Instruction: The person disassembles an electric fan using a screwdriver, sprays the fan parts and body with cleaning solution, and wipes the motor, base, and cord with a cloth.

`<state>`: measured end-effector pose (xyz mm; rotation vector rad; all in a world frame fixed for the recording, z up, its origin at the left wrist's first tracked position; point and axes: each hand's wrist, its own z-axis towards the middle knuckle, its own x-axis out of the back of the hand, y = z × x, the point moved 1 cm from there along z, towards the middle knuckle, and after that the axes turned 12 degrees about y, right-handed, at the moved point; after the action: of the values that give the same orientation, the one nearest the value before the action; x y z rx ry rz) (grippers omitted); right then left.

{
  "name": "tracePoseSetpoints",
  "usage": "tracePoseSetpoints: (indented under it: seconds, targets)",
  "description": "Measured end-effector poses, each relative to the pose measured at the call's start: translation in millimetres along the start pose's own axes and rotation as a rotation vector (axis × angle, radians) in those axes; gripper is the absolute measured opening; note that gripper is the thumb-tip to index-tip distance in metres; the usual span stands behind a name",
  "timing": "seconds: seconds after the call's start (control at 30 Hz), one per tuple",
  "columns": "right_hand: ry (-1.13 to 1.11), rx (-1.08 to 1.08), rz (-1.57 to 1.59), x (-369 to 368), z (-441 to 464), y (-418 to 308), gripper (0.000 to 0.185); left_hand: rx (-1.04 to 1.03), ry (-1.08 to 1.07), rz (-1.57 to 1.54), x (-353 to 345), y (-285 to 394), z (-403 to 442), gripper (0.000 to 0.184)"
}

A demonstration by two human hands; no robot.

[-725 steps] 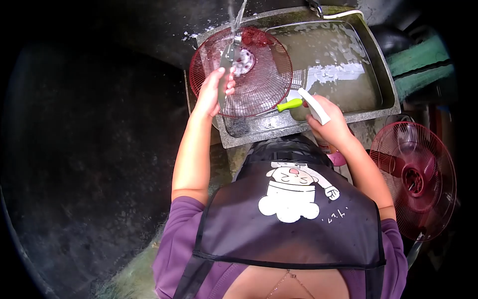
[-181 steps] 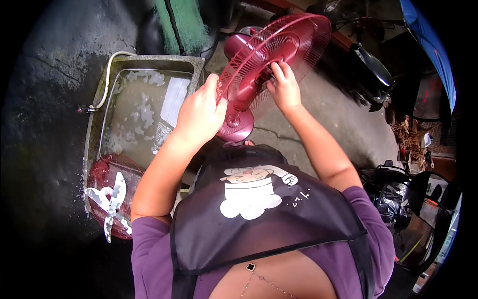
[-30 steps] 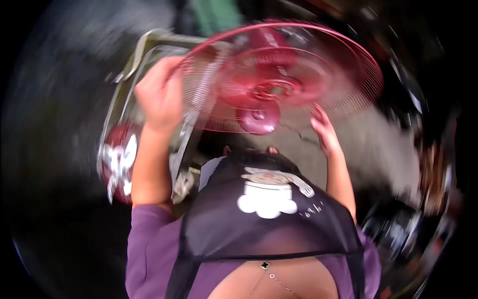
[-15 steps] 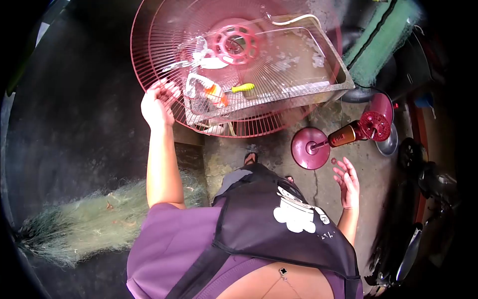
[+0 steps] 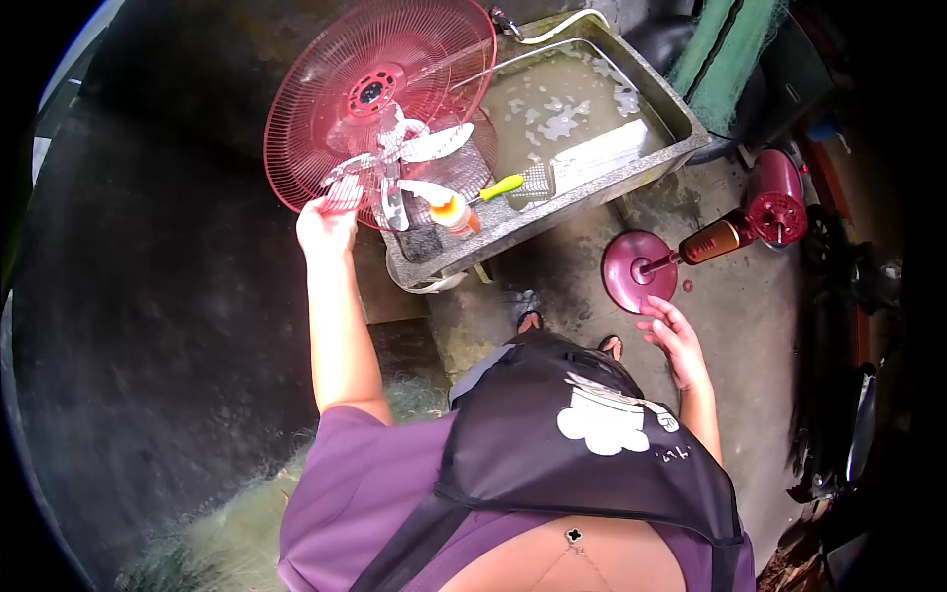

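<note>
My left hand (image 5: 327, 225) grips the lower rim of a red wire fan grille (image 5: 326, 109), its fingers seen through the wires. The grille hangs over the left end of the stone sink (image 5: 582, 197). Behind its lower edge lie white fan blades (image 5: 434, 144). A spray bottle (image 5: 457, 215) and a screwdriver with a green handle (image 5: 501, 187) are at the sink's near edge. My right hand (image 5: 677, 343) is empty with fingers apart, near the round pink base (image 5: 631, 271) of the fan stand, whose motor (image 5: 776, 202) is bare of any grille.
Cloudy water with foam (image 5: 552, 109) fills the sink basin. A white hose (image 5: 567, 28) runs along its far edge. Green netting (image 5: 725, 69) hangs at the upper right, and more netting (image 5: 237, 528) lies at the lower left. Dark objects stand along the right side.
The grille has moved up and left with my left hand, uncovering the sink basin, the bottle and the screwdriver. The view has shifted, and my right hand now appears closer to the fan base.
</note>
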<state>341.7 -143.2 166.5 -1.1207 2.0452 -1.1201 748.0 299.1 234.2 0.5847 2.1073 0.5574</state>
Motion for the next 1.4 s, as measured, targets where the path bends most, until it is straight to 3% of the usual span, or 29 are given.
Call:
tracePoseSetpoints:
  seconds: [0.1, 0.13, 0.17, 0.43, 0.7, 0.9, 1.07, 1.13, 1.27, 1.3, 1.33, 1.37, 1.4]
  targets:
    - [0.042, -0.010, -0.019, -7.2, -12.8, 7.0, 0.055, 0.093, -0.066, -0.046, -8.1, -3.2, 45.0, 0.052]
    - [0.091, -0.031, -0.013, -7.3, -17.9, 9.6, 0.054, 0.092, 0.010, -0.026, -16.6, -8.6, 43.1, 0.051]
    - [0.140, -0.051, -0.009, -6.9, -21.6, 13.7, 0.054, 0.064, -0.042, 0.032, -11.5, -14.4, 56.9, 0.049]
    - [0.344, -0.100, 0.065, -0.4, -52.1, 47.7, 0.052, 0.166, 0.149, 0.057, 53.1, -51.6, 156.4, 0.042]
    - [0.338, -0.122, 0.020, 11.8, -62.8, 57.2, 0.051, 0.207, 0.125, 0.018, 68.0, -77.3, 155.8, 0.034]
    - [0.363, -0.109, 0.004, 25.5, -68.7, 54.4, 0.051, 0.362, 0.276, 0.089, 51.8, -67.6, 141.1, 0.045]
    - [0.394, -0.159, 0.024, 39.2, -75.7, 76.4, 0.052, 0.310, 0.380, 0.327, 35.2, -60.3, 97.9, 0.038]
    - [0.413, -0.182, 0.010, 50.3, -80.0, 90.5, 0.056, 0.299, 0.363, 0.361, 57.2, -56.7, 136.0, 0.038]
    - [0.415, -0.186, 0.055, 64.9, -86.5, 114.9, 0.058, 0.243, 0.272, 0.599, 58.6, -60.7, 131.6, 0.047]
    - [0.423, -0.183, 0.046, 71.1, -85.2, 129.1, 0.057, 0.170, 0.404, 0.595, 50.6, -68.5, 119.5, 0.049]
    - [0.449, -0.213, 0.067, 75.1, -86.6, 135.0, 0.056, 0.243, 0.395, 0.477, 80.7, -62.7, 172.8, 0.052]
    - [0.449, -0.232, 0.080, 77.7, -83.9, 140.1, 0.055, 0.147, 0.440, 0.482, 67.2, -79.5, 126.1, 0.052]
    - [0.495, -0.286, 0.077, 81.3, -82.5, 149.5, 0.053, 0.066, 0.431, 0.541, 85.7, -83.1, 144.4, 0.050]
